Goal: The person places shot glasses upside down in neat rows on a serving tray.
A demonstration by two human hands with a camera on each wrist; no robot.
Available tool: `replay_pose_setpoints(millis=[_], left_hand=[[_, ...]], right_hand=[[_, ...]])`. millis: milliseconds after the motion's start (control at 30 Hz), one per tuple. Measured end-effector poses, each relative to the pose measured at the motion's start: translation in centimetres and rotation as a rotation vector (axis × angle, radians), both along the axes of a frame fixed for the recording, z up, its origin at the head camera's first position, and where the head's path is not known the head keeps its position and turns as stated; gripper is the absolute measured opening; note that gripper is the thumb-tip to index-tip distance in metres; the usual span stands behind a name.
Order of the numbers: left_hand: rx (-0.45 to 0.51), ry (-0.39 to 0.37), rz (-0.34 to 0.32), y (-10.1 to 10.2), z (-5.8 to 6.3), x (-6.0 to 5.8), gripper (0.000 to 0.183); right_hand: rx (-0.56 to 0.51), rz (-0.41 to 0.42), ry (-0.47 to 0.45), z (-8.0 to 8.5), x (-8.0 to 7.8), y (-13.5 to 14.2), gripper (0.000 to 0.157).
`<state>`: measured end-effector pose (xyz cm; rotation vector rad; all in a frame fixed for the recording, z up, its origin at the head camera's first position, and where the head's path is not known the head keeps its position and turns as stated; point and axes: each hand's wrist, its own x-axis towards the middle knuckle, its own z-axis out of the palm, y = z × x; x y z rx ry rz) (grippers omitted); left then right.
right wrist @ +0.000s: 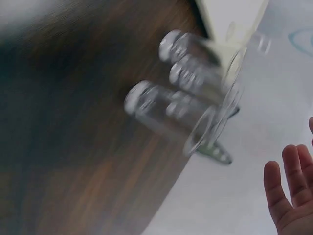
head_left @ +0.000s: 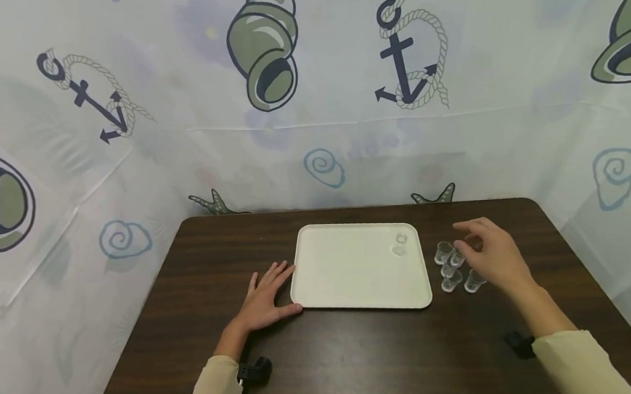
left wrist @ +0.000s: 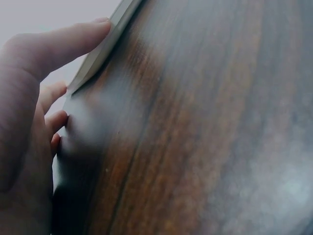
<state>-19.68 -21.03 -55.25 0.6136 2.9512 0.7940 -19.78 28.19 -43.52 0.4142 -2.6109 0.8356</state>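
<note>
A cream rectangular tray lies on the dark wooden table. My left hand rests at its near left corner, fingers spread, with the thumb touching the rim in the left wrist view. One small clear shot glass stands near the tray's far right corner. Several more shot glasses stand upright in a cluster just right of the tray. Over that cluster is my right hand, thumb and fingers apart, holding nothing. In the right wrist view its fingers are loosely bent, away from the glasses.
The brown table ends at a patterned cloth backdrop with shells and anchors. Dark wrist devices sit on both forearms. The tray stands back toward the table's far edge.
</note>
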Motion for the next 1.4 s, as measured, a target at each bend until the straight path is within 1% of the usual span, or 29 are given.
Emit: replay_pose_setpoints(millis=[100,200,267,300,367,500,667,800,933,1133,1400], left_hand=[[-0.001,0.002,0.000,0.0,0.0,0.0,0.092],[-0.009,0.005,0.000,-0.1,0.1,0.0,0.092],[-0.015,0.013,0.004,-0.2,0.2,0.0,0.092],[-0.014,0.018,0.005,-0.3,0.3,0.0,0.092],[-0.012,0.030,0.005,-0.3,0.3,-0.1,0.092],[-0.008,0.037,0.006,-0.4,0.4,-0.2,0.091],[-0.011,0.033,0.007,-0.3,0.2,-0.1,0.092],[-0.020,0.027,0.013,-0.3,0.0,0.0,0.092],[-0.015,0.019,0.013,-0.2,0.0,0.0,0.092],[-0.020,0.028,0.013,0.1,0.0,0.0,0.091],[-0.007,0.033,0.011,0.3,0.1,0.1,0.091]], right_hand=[[-0.054,-0.105,-0.048,-0.6,1.0,2.0,0.033],[-0.096,-0.219,-0.115,-1.9,1.9,3.8,0.032],[-0.109,-0.264,-0.170,-3.0,2.4,4.8,0.034],[-0.114,-0.271,-0.199,-3.6,2.6,5.2,0.036],[-0.113,-0.254,-0.252,-4.7,3.0,5.8,0.039],[-0.113,-0.160,-0.348,-6.3,3.3,6.3,0.046],[-0.113,-0.065,-0.443,-7.0,3.2,6.3,0.055],[-0.127,-0.050,-0.497,-7.2,3.2,6.0,0.060],[-0.127,-0.054,-0.512,-7.4,3.0,5.7,0.060],[-0.130,-0.053,-0.505,-7.5,2.9,5.7,0.057],[-0.126,-0.060,-0.466,-8.0,2.7,5.8,0.050]])
